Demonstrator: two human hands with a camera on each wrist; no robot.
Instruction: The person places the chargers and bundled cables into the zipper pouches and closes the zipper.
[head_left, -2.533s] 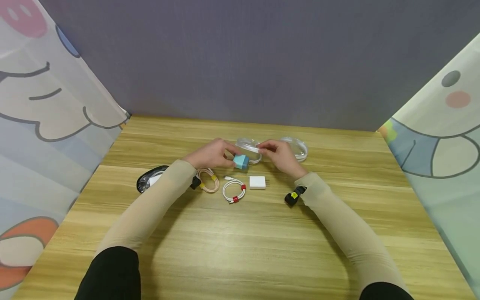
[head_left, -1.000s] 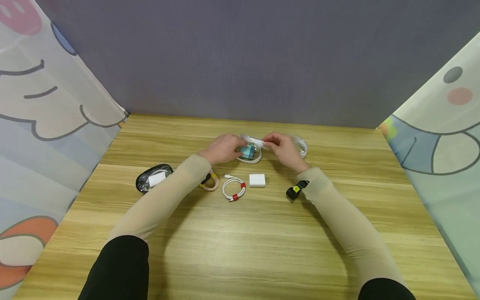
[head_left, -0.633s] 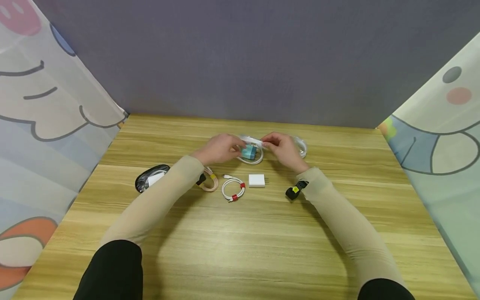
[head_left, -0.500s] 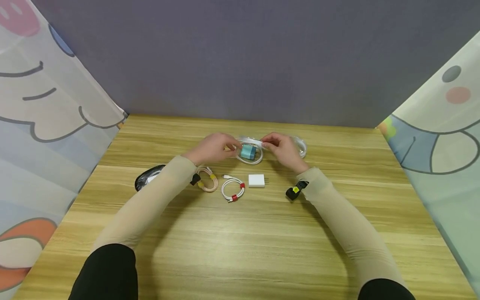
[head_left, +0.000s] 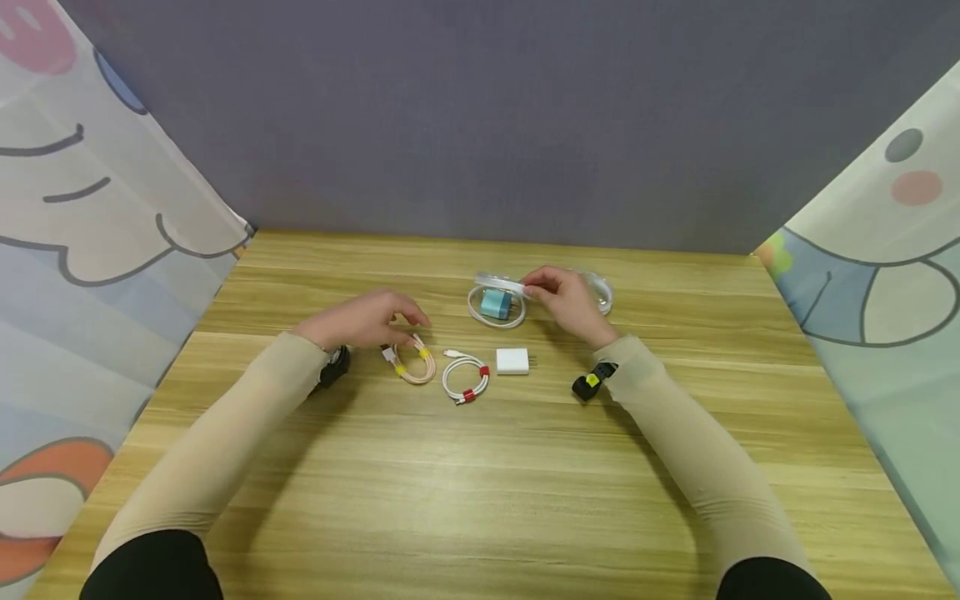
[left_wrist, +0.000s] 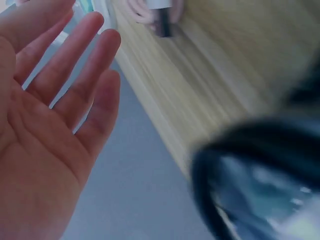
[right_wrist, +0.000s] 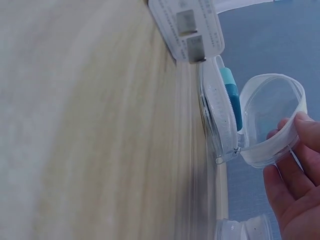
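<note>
My right hand (head_left: 564, 302) pinches the raised lid (right_wrist: 272, 120) of a small clear zip case with white trim, thumb on one side and fingers on the other. In the case's base (head_left: 471, 315) lies a teal and blue plug charger (head_left: 495, 304). My left hand (head_left: 366, 318) holds nothing, its fingers spread apart in the left wrist view. It hovers just behind and left of a coiled pink cable (head_left: 429, 367) with yellow ties.
In front lie a coiled white cable (head_left: 447, 385) with red ties and a white plug charger (head_left: 512, 361). A second clear case (head_left: 603, 292) sits behind my right hand. A black-rimmed case (left_wrist: 202, 175) appears in the left wrist view; my left arm hides it from the head view.
My left hand brought the teal charger into the clear case, let it go and moved left, over near the pink cable. My right hand kept holding the lid.
</note>
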